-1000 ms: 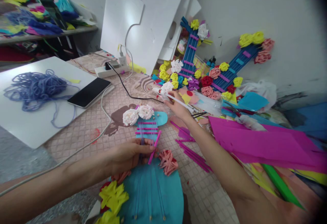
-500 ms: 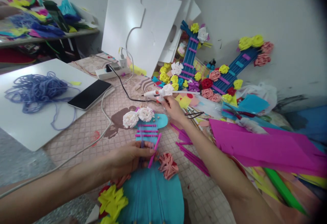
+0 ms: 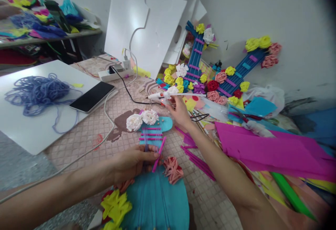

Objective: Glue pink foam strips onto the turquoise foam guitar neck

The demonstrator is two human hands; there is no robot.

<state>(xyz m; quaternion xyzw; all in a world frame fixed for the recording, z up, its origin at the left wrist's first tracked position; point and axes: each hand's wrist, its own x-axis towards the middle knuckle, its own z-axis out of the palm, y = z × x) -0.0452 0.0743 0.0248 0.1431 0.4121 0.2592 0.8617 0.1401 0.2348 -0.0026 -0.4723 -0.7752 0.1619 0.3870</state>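
Observation:
My left hand (image 3: pixel 140 158) pinches a magenta paper strip (image 3: pixel 163 144) between thumb and fingers, over the neck of a turquoise paper guitar (image 3: pixel 168 195). Purple yarn strings run along the guitar, and several magenta strips cross its upper neck. White paper flowers (image 3: pixel 134 122) sit at its head; a pink flower (image 3: pixel 173 170) and a yellow flower (image 3: pixel 116 202) lie on its body. Beyond the head, my right hand (image 3: pixel 178 110) is closed on a white hot glue gun (image 3: pixel 156 96), whose tip points left. A long glue stick (image 3: pixel 190 94) juts out of its back. My fingers partly hide the handle.
Spare magenta strips (image 3: pixel 198 163) and magenta paper sheets (image 3: pixel 262 146) lie to the right. Two decorated blue guitars (image 3: pixel 195 55) lean on the wall. At left are a phone (image 3: pixel 91 97), purple yarn (image 3: pixel 42 92) on a white board, a power strip (image 3: pixel 115 73) and a trailing white cable (image 3: pixel 105 111).
My right hand's fingers have shifted slightly around the glue gun. My left hand and the magenta strip stay in the same place.

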